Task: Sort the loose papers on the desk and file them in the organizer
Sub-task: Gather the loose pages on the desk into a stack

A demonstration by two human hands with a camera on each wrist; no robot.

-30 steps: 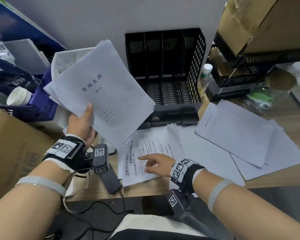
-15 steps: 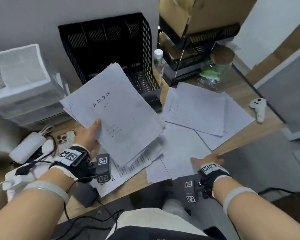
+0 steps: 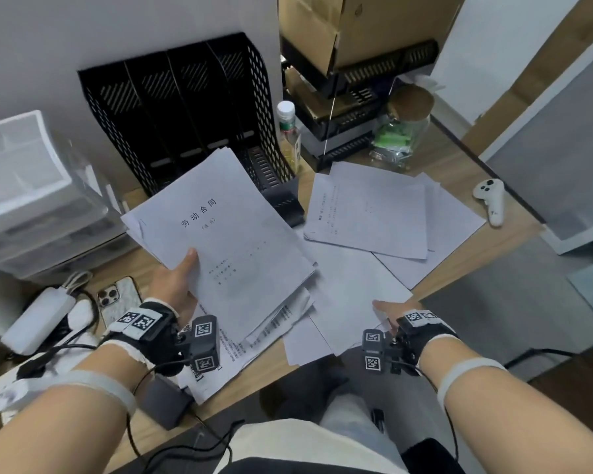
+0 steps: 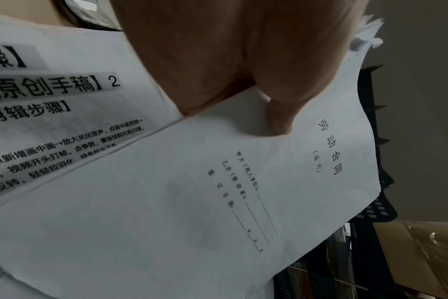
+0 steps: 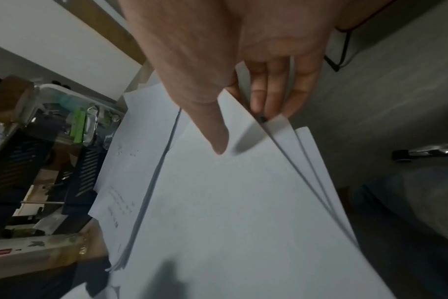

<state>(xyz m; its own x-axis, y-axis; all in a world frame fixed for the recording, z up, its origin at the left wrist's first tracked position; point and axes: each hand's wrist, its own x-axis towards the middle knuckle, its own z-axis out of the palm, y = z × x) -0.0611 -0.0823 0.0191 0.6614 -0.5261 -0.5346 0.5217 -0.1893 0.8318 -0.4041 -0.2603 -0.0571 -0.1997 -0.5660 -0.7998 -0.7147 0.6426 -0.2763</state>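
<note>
My desk [image 3: 459, 172] has loose papers spread over it, and the black organizer [image 3: 172, 107] stands at the back by the wall with its slots showing no papers. My left hand [image 3: 177, 280] holds up a stack of papers [image 3: 226, 241], thumb on the top page and fingers curled under. My right hand [image 3: 389, 311] is at the near edge of the desk. There my thumb [image 5: 219, 139] lies on top of a few blank sheets [image 3: 350, 299] and my fingers [image 5: 271, 95] curl under their corner, pinching them.

I think the step now is to pick up these sheets and add them to my stack. To do it well I should keep my pinch tight, since the sheets fan apart at the corner and one could slip out. I should lift slowly so I do not drag the other papers [image 3: 367, 213] lying beside them. Then I can lay the sheets on the stack with the edges lined up.

Half a second ago my right hand was already at this same edge of the desk, and a second ago it was pointing at a printed page nearer the middle. My left hand holds the stack the same way as before. The view has moved right since a second ago, so a white game controller [image 3: 490, 200] shows now.
</note>
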